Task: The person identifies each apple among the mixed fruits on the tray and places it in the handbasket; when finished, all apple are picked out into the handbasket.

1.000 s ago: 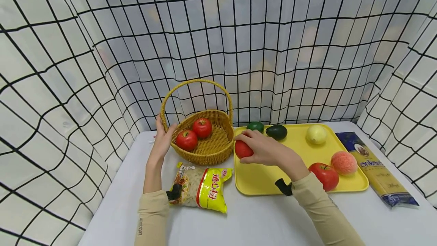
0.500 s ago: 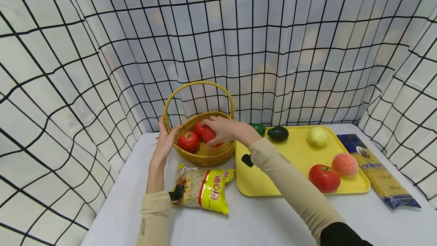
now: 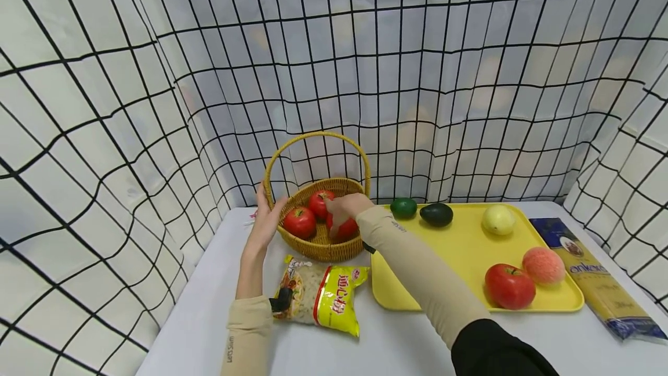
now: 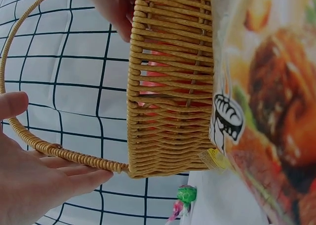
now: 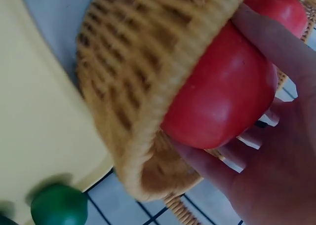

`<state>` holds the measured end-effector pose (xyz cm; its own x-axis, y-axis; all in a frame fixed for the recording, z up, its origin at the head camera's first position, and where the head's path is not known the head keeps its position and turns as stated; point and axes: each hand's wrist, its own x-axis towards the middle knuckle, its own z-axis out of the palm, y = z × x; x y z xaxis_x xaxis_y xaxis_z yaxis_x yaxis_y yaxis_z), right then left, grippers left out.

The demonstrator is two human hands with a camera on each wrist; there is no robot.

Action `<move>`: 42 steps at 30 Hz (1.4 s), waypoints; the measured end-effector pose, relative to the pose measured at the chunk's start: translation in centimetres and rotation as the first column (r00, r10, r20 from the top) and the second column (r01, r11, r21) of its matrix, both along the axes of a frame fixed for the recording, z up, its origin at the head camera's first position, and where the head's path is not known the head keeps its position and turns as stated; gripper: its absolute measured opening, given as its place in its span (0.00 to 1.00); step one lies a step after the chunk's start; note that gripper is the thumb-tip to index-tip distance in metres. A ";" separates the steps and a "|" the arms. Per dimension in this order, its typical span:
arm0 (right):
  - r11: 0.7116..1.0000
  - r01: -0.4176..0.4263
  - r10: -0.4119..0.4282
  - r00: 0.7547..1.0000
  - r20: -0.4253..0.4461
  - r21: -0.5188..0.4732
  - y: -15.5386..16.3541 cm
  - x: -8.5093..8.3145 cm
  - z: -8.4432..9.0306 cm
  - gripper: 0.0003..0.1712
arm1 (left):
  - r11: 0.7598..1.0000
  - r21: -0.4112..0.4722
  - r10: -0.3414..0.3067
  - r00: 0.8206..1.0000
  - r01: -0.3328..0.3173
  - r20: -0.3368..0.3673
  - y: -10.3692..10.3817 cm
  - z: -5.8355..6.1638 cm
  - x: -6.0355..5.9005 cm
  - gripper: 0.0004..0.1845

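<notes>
Right grip [image 3: 344,209] holds tomato [image 3: 344,228] inside basket rim [image 3: 341,181] | left grip [image 3: 267,219] on handle base

sleeves: beige, long | right upper arm: black | wrists: black camera mounts | left cuff: small lettering

I count three tomatoes [image 3: 300,222] in the basket [image 3: 319,248], one of them in my right hand [image 3: 341,208]. Right of the basket: one tray [image 3: 459,248] carrying five fruits. In front: one noodle packet [image 3: 323,295].
</notes>
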<state>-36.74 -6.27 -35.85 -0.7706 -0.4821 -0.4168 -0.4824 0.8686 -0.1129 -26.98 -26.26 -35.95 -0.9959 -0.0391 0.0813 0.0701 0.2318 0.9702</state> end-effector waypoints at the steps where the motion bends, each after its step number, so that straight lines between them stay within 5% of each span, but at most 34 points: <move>1: 1.000 -0.005 0.005 1.000 0.005 -0.001 -0.1 0.1 0.0 0.60 | 1.000 -0.003 0.000 1.000 0.000 0.002 0.1 -0.1 0.0 0.45; 27: 0.992 -0.033 0.036 0.999 -0.021 0.119 -1.1 0.4 -1.3 0.55 | 1.000 0.002 0.005 1.000 -0.005 0.010 0.4 0.0 0.0 0.45; 42: 0.997 -0.039 0.043 0.997 -0.061 0.065 -0.6 0.9 -1.8 0.46 | 1.000 -0.002 0.011 0.999 -0.011 0.034 0.3 0.1 -0.3 0.46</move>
<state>-35.82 -6.86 -37.66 -0.7760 -0.4879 -0.3997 -0.5224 0.8523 -0.0262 -27.28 -25.96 -35.88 -0.9976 -0.0499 0.0476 0.0347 0.2338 0.9717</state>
